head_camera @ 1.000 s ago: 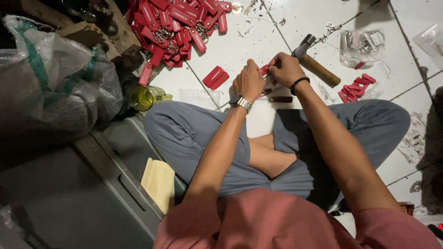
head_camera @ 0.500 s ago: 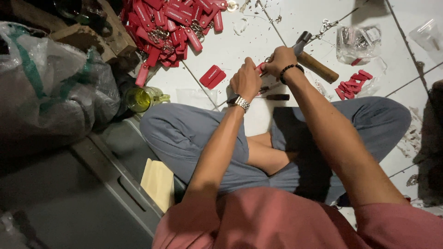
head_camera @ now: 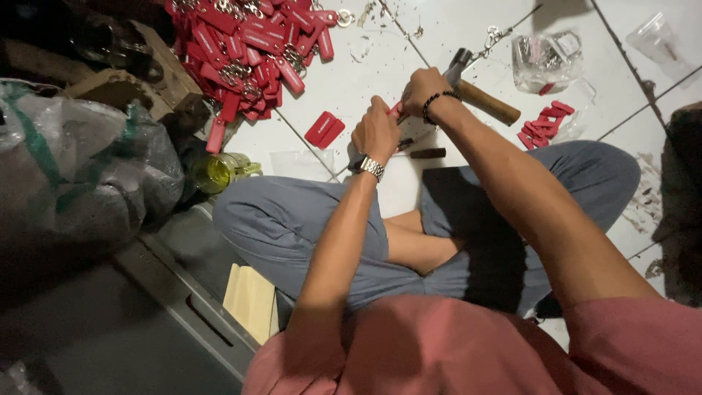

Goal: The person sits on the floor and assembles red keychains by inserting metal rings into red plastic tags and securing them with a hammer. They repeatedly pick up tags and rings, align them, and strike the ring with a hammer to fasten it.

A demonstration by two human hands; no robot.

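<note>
I sit cross-legged on a white tiled floor. My left hand (head_camera: 375,133), with a metal watch on its wrist, and my right hand (head_camera: 422,91), with a black bead bracelet, meet over the floor in front of my knees. Both pinch one small red tag (head_camera: 395,109), mostly hidden by the fingers. A wooden-handled hammer (head_camera: 482,99) lies just behind my right hand. A big pile of red tags with metal rings (head_camera: 248,44) lies at the far left. Two red tags (head_camera: 325,129) lie left of my left hand.
A small heap of red tags (head_camera: 542,126) and clear plastic bags (head_camera: 545,58) lie to the right. A small yellow-green bottle (head_camera: 217,171) stands by my left knee. A stuffed plastic sack (head_camera: 80,161) and a dark crate (head_camera: 183,307) are on the left.
The view has shifted a little. Both hands stay together on the red tag, moved slightly away from me towards the hammer.
</note>
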